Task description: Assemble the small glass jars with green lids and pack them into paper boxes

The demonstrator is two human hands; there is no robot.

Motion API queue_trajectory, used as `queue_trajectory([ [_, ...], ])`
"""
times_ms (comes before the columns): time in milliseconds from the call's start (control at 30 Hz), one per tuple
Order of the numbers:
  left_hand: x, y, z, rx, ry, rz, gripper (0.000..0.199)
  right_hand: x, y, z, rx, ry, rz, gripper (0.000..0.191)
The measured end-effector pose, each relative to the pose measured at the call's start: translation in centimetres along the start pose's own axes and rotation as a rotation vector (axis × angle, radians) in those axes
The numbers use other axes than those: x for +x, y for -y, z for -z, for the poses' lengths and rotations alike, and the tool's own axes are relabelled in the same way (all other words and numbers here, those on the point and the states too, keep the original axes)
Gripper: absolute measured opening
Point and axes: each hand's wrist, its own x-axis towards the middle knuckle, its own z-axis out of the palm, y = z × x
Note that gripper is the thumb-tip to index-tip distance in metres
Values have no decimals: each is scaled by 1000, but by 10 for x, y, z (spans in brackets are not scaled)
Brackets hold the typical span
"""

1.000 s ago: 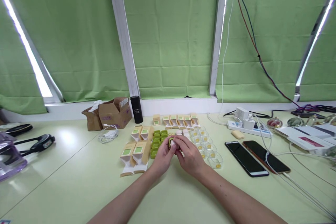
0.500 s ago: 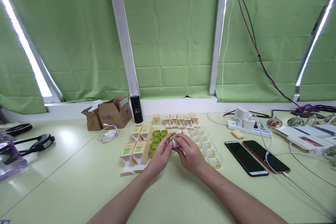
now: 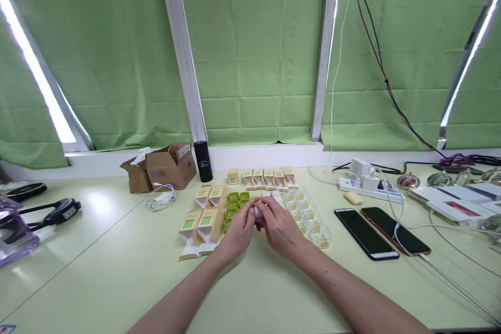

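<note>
Between the fingertips of both hands is a small white block [image 3: 258, 212], mostly covered; its kind cannot be made out. My left hand [image 3: 240, 227] pinches it from the left, and my right hand [image 3: 282, 227] closes round it from the right. Small green cups [image 3: 233, 204] stand in rows just left of and behind my left hand. Several white pieces [image 3: 276, 196] sit behind my right hand, partly hidden by it. Clear plastic cups with yellow centres [image 3: 321, 237] are lined up to the right. Open cardboard boxes with green labels [image 3: 207, 222] stand on the left.
More small boxes [image 3: 269, 179] form a row at the back. A black cylinder [image 3: 203, 162] and a brown carton [image 3: 171, 168] stand back left. Two phones [image 3: 367, 234], a power strip [image 3: 371, 190] and loose white cables lie on the right.
Both hands have drawn closer together round the white block, and less of it shows. A green bit seen earlier at the fingertips is now mostly covered.
</note>
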Motion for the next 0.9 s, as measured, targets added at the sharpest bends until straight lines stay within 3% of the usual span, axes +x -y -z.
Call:
queue_trajectory([
  [267,2,-2,-2,-19,-24,-5,55,-3,3,-6,49,27,-91,46],
  [433,3,0,5,-36,-12,-9,52,-3,2,-4,244,6,-188,37],
  [667,0,6,8,-96,12,-40,53,-2,-2,-5,640,-87,-434,21],
  [767,0,6,5,-147,-24,-44,48,1,2,-9,860,-111,-582,27],
  [900,7,7,14,-249,-130,-2,55,4,-7,-5,1034,-239,-806,41],
])
